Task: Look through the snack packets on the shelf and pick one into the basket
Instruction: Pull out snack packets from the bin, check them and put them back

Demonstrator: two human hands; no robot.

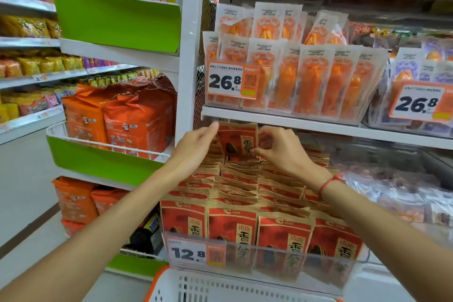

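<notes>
Rows of red and tan snack packets [232,223] stand packed in a clear-fronted shelf tray. At the back of the rows one red packet [236,141] is tilted up. My left hand [196,144] holds its left top corner with thumb and fingers. My right hand [277,147] pinches its right edge with curled fingers; a red string is on that wrist. The white basket [220,287] with an orange rim sits at the bottom edge, below the tray.
A white shelf board [318,127] runs close above my hands, carrying orange packets [306,81] behind 26.8 price tags. A 12.8 price tag [196,252] hangs on the tray front. Green-fronted racks [103,162] with orange bags stand on the left.
</notes>
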